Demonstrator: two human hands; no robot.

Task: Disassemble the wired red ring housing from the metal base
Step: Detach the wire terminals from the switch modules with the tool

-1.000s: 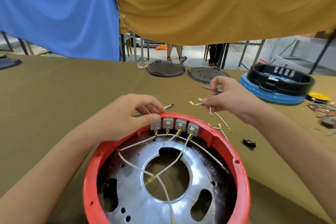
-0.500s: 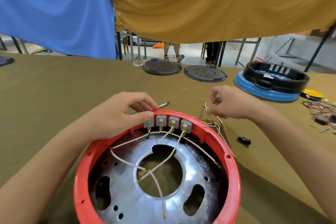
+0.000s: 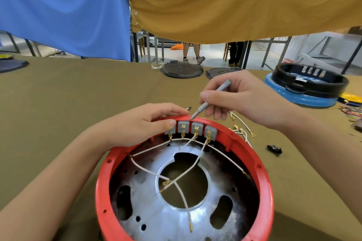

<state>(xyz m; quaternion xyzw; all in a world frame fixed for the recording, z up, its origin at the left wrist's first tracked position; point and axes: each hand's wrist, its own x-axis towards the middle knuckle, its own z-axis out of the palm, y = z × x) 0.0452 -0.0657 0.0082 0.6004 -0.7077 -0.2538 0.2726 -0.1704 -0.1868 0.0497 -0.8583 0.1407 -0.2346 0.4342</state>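
The red ring housing (image 3: 184, 162) sits on the green table (image 3: 58, 113), close to its near edge, with the shiny metal base (image 3: 176, 211) inside it. The left hand (image 3: 135, 123) holds the ring's far rim, thumb pressing the gray blocks (image 3: 193, 130). The right hand (image 3: 244, 100) pinches a gray screwdriver (image 3: 210, 101), tip on the rim. Loose white wires (image 3: 241, 123) lie just right. Lots of bare table stretches left.

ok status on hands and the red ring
Left hand grips red plastic ring housing rim. Right hand holds grey screwdriver at terminals. White wires attached.
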